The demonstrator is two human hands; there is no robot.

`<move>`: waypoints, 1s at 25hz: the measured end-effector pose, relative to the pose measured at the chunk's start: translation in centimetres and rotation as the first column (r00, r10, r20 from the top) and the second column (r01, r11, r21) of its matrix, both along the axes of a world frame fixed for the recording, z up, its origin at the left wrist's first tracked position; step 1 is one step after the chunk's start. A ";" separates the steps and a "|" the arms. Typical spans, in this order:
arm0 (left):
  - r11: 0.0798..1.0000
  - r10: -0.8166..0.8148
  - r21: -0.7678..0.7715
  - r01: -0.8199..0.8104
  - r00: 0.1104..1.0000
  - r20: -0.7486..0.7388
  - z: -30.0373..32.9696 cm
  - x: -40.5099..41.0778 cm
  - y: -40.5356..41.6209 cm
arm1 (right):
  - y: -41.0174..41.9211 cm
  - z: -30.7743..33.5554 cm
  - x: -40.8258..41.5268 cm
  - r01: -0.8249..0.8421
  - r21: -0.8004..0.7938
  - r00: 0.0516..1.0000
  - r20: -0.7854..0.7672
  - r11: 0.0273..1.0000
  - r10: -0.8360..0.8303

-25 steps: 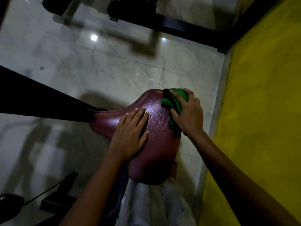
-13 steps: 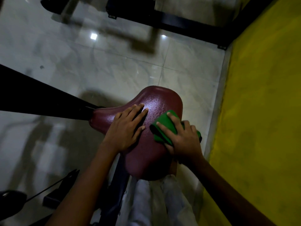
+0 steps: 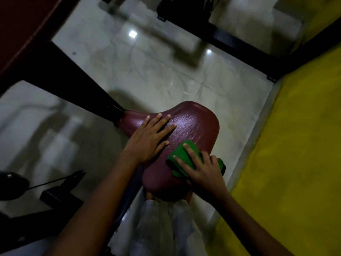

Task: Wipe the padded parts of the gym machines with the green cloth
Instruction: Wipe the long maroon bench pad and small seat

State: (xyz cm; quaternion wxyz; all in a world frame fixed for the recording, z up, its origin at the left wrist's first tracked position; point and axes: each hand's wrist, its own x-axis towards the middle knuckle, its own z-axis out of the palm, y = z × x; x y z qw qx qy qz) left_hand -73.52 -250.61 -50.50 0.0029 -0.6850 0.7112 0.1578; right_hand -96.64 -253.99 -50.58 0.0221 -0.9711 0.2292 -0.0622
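Our left hand [image 3: 149,139] lies flat, fingers straight, on the pebbled maroon saddle-shaped seat [image 3: 195,126]; our right hand [image 3: 201,170] presses the folded green cloth [image 3: 182,159] beneath spread fingers, near right.

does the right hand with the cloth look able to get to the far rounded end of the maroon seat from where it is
Probably yes. The right hand presses the green cloth on the seat's near right side, and the pad ahead of it is bare. The left hand lies flat further left, out of that path.
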 end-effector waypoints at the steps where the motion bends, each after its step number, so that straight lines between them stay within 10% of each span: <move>1: 1.000 0.026 0.007 -0.026 1.000 0.004 0.1 0.2 0.3 | -0.6 0.2 0.5 0.061 0.019 0.998 -0.003 0.998 -0.061; 9: 0.990 0.141 -0.002 -0.141 0.990 -0.006 0.2 -0.6 1.6 | -0.1 0.2 -0.4 -0.202 0.052 0.979 0.005 0.978 0.202; 15: 0.986 0.167 0.040 -0.164 0.983 -0.072 0.7 -0.7 1.8 | -5.1 0.7 2.4 0.108 0.029 0.993 -0.054 0.994 -0.106; 22: 0.974 0.214 0.085 -0.211 0.976 -0.028 1.6 -1.1 1.5 | -6.5 0.7 0.7 -0.488 0.010 0.869 -0.089 0.873 0.487; 25: 0.975 0.220 0.025 -0.219 0.974 -0.052 0.8 -1.6 1.6 | -10.1 0.8 2.6 -0.409 0.037 0.909 -0.074 0.912 0.411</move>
